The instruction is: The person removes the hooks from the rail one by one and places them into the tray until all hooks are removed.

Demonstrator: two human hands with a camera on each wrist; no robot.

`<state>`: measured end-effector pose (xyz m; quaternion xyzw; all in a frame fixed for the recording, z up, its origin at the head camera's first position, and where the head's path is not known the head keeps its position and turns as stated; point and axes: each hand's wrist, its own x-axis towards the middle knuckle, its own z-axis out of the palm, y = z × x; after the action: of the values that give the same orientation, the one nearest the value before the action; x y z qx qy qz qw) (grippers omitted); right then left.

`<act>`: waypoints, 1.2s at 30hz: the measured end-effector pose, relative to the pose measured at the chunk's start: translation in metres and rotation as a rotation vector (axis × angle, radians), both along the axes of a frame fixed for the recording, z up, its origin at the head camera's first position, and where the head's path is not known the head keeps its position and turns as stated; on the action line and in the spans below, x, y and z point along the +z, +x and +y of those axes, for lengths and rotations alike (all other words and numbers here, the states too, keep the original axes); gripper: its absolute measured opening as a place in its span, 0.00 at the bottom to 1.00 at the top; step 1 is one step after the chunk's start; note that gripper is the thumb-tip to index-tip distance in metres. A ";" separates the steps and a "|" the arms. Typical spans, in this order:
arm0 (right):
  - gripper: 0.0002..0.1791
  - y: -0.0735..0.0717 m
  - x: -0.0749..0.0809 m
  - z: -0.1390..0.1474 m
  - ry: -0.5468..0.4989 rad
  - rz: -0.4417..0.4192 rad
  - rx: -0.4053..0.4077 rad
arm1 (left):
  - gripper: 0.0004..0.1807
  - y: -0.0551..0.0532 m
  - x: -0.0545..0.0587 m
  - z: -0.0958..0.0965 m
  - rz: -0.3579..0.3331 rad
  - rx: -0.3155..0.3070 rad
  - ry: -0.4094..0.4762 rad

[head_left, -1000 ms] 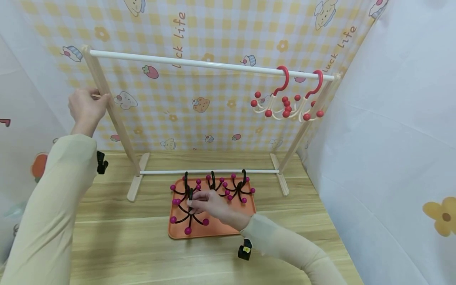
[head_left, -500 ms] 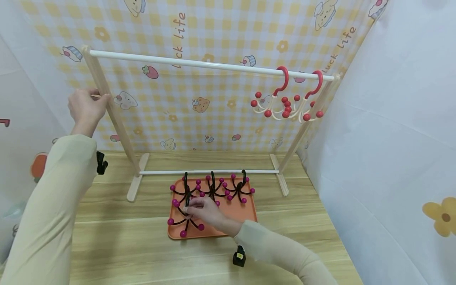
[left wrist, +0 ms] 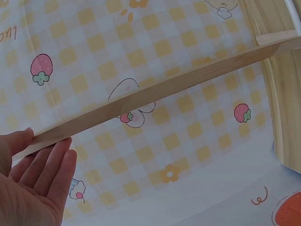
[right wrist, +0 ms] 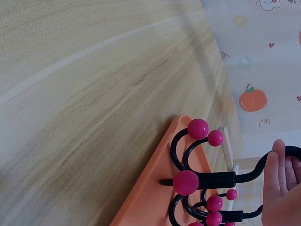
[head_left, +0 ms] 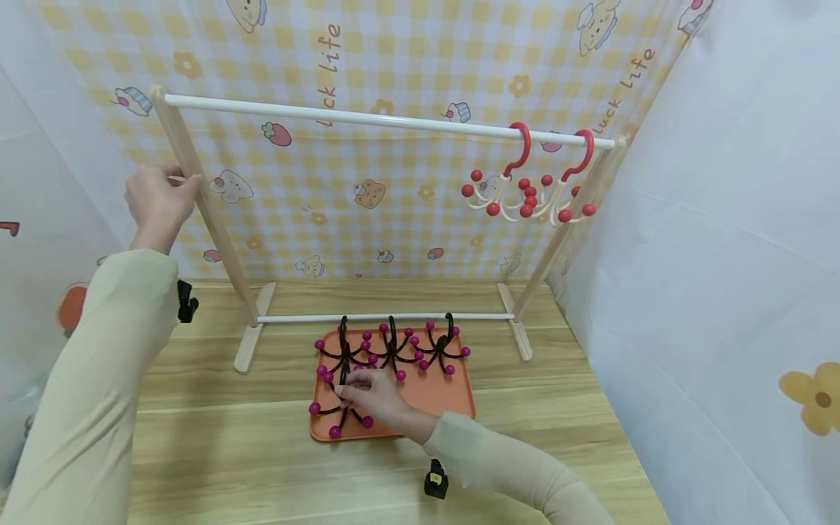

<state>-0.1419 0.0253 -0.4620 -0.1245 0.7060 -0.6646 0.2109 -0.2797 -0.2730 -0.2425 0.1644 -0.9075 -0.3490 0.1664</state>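
Note:
My left hand (head_left: pixel 160 195) pinches the left wooden post (head_left: pixel 219 233) of a hanging rack between thumb and fingers. Low over the front left of an orange tray (head_left: pixel 436 405), my right hand (head_left: pixel 377 397) pinches the black hook of a claw hanger (right wrist: pixel 216 180) with magenta ball tips. That hanger stands hook up, its curved arms spread close over the tray, and my fingers cover part of its neck. Behind it, three like black hangers stand in a row, among them a middle hanger (head_left: pixel 392 351) and a right hanger (head_left: pixel 441 347).
Two red-hooked hangers, a left one (head_left: pixel 521 149) and a right one (head_left: pixel 586 153), hang near the right end of the white top rail (head_left: pixel 341 115). A lower white bar (head_left: pixel 289 318) runs just behind the tray. A patterned cloth (head_left: pixel 315 189) backs the wooden table (head_left: pixel 249 452).
My right hand has moved slightly left and down with the black claw hanger, uncovering more of the middle hanger behind. The left hand stays on the post.

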 end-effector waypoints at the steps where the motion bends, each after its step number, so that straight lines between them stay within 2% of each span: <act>1: 0.08 0.000 0.000 0.000 0.000 -0.003 0.001 | 0.28 0.000 0.000 0.000 -0.001 -0.002 0.002; 8: 0.09 0.001 0.001 0.003 0.008 -0.006 0.009 | 0.28 0.000 0.001 0.001 -0.004 -0.002 -0.015; 12: 0.11 0.001 0.001 0.005 0.054 -0.017 0.006 | 0.28 0.001 0.001 0.002 0.001 -0.004 -0.013; 16: 0.13 -0.002 0.001 0.011 0.115 0.012 0.010 | 0.28 0.002 0.001 0.003 0.006 -0.003 -0.011; 21: 0.12 -0.010 0.008 0.021 0.115 0.054 0.019 | 0.28 0.002 0.001 0.002 0.007 -0.009 -0.009; 26: 0.13 -0.020 0.024 0.034 0.100 0.074 0.020 | 0.28 0.002 0.000 0.002 0.003 -0.006 -0.009; 29: 0.14 -0.027 0.038 0.043 0.131 0.081 0.016 | 0.28 0.002 0.000 0.002 -0.001 -0.005 -0.010; 36: 0.14 -0.038 0.089 0.062 0.174 0.159 -0.012 | 0.28 0.000 0.000 0.002 0.007 -0.001 -0.007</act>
<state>-0.1797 0.0876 -0.3734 -0.1539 0.7761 -0.5901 0.1604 -0.2793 -0.2715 -0.2427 0.1622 -0.9081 -0.3466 0.1702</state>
